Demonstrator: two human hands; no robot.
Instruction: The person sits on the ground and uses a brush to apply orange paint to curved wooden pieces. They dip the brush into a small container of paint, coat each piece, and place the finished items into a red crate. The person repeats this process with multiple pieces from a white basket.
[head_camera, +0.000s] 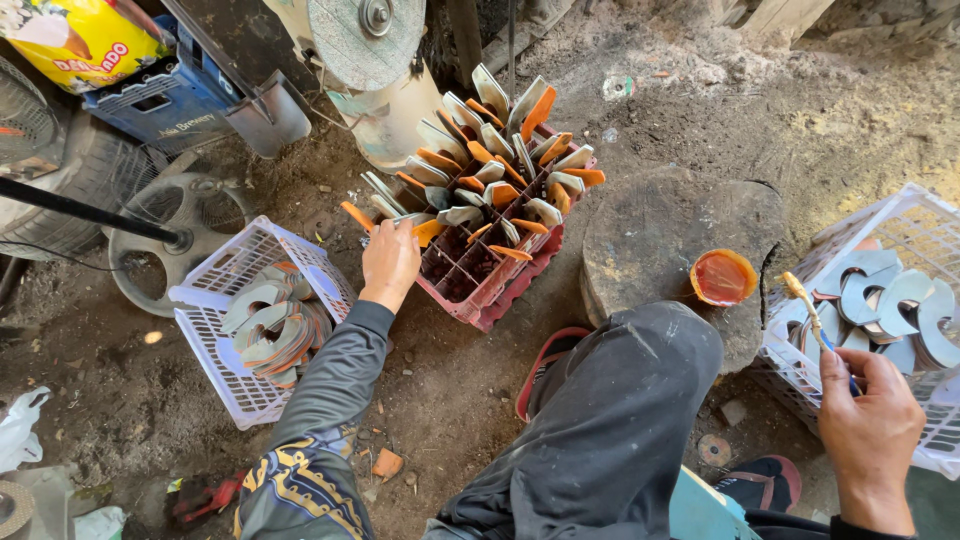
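1. Down on the dirt floor: left hand gripping a curved metal blade at the red divided crate.
2. Right hand closed around a thin brush beside a white basket.
3. Orange paint cup on the round stump.
4. Top left: yellow printed bag above a blue crate.

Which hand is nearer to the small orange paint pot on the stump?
Right. The right hand, holding a brush, is just below and right of the paint pot; the left hand is far left, at the red crate.
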